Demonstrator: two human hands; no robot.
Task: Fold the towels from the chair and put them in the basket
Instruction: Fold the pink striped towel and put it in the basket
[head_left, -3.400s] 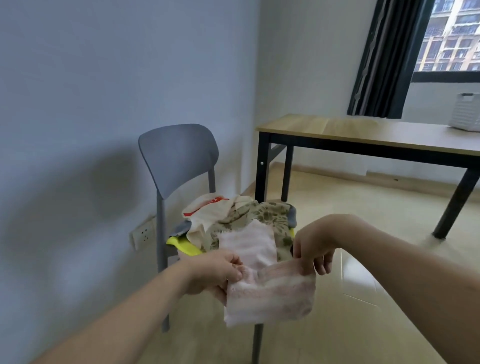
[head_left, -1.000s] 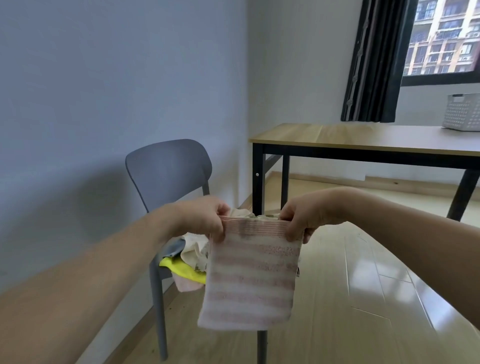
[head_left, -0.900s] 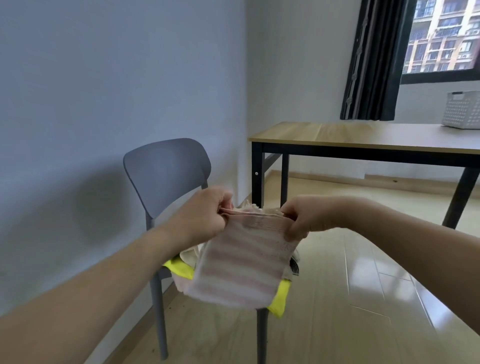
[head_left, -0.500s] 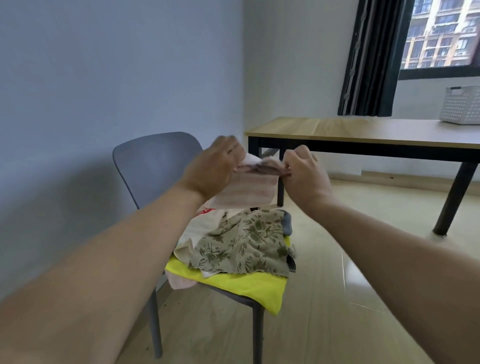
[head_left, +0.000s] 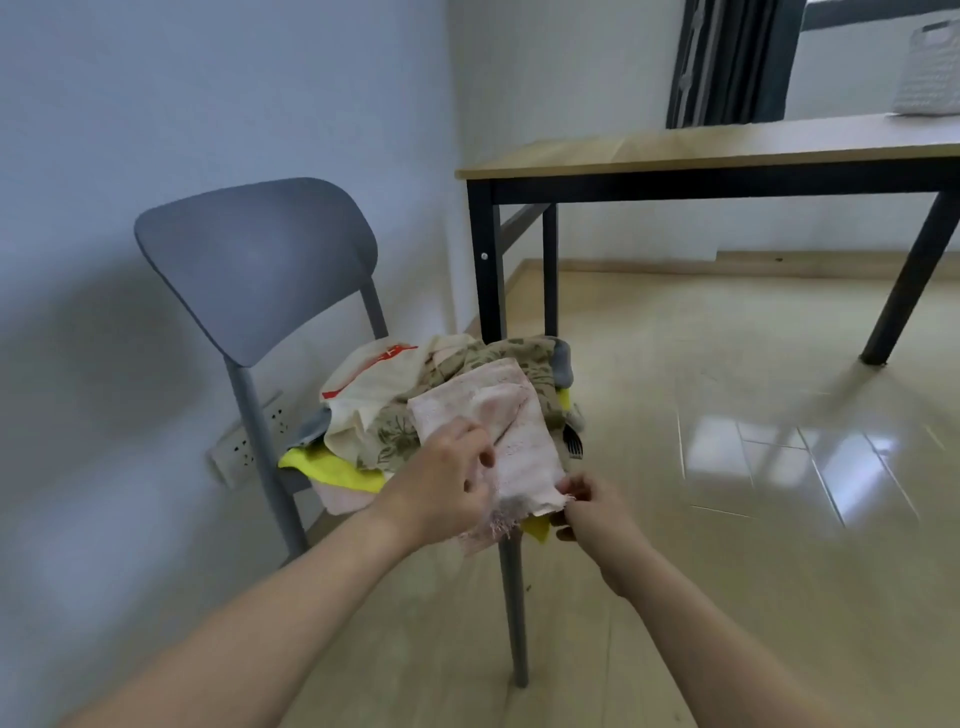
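A pink striped towel (head_left: 511, 431) lies folded lengthwise over the pile on the grey chair (head_left: 260, 260). My left hand (head_left: 447, 480) grips its near left edge with curled fingers. My right hand (head_left: 587, 501) pinches its near right corner. Under it lie a cream towel with a red mark (head_left: 374, 387), an olive flowered towel (head_left: 395, 441), a yellow towel (head_left: 332, 467) and a grey one (head_left: 563, 364). The white basket (head_left: 930, 67) stands far off on the wooden table (head_left: 701, 148) at the upper right.
A wall with a socket strip (head_left: 244, 447) runs close behind the chair on the left. Black table legs (head_left: 485, 260) stand just behind the chair. Glossy wooden floor (head_left: 753, 467) spreads to the right. A dark curtain (head_left: 727, 62) hangs by the window.
Both hands have come down from chest height and laid the pink towel, folded in half, on the chair pile. The view has tilted downward.
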